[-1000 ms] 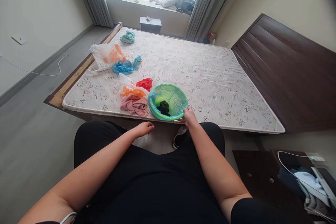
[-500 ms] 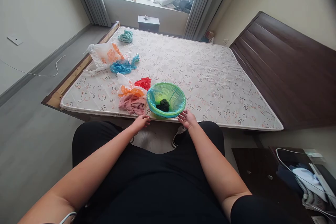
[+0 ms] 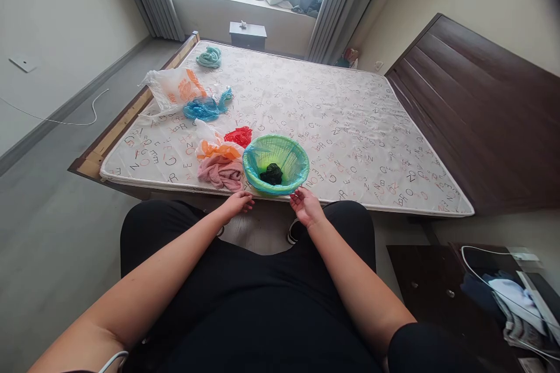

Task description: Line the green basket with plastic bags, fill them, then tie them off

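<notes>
Your left hand [image 3: 238,204] is open and it holds nothing. Its fingers are a little curved and they are at the front edge of the mattress [image 3: 345,128], just beside the pink towel [image 3: 221,175]. Your right hand [image 3: 307,207] is also open and empty, with the palm turned inward. Its fingertips [image 3: 294,196] are very near the lower rim of the green plastic basket [image 3: 262,182], but I cannot tell if they touch it.

The basket stands on the mattress near the front edge, between your two hands, and its inside shows a lighter green. A dark cloth [image 3: 272,174] lies in the bottom of the basket. To the left of the basket, the pink towel lies crumpled against a white and orange plastic bag [image 3: 214,150], and a red plastic bag [image 3: 239,137] is just behind them. Farther back are a blue plastic bag [image 3: 205,109], a white bag with orange print [image 3: 175,87] and a teal cloth [image 3: 209,57]. The mattress has a print of letters and lies on a wooden bed frame [image 3: 118,131], with a dark headboard [image 3: 476,99] on your right side.
</notes>
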Available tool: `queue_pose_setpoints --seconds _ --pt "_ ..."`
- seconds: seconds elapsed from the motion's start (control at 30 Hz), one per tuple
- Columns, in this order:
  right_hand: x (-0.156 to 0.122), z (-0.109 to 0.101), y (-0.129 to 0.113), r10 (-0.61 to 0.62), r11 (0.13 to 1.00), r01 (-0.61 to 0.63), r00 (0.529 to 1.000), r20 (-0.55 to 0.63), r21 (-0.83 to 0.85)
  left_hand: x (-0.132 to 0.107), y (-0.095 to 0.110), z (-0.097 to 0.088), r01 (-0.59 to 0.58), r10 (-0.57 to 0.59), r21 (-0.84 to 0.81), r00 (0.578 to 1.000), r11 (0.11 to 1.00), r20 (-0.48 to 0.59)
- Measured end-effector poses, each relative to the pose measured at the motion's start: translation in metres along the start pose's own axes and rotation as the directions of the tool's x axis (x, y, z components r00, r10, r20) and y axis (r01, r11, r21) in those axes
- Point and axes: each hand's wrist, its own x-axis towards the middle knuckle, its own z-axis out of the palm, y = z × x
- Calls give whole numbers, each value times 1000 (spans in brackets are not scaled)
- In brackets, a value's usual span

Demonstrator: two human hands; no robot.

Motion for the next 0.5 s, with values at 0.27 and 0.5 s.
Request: queue_pose_setpoints --seconds 0.27,0.5 --pt "-30 9 28 98 986 -64 971 219 -155 -17 -2 6 -52 -3 130 921 990 389" --pt "-27 9 28 -15 996 26 991 131 -85 -15 3 4 -63 59 2 948 998 312"
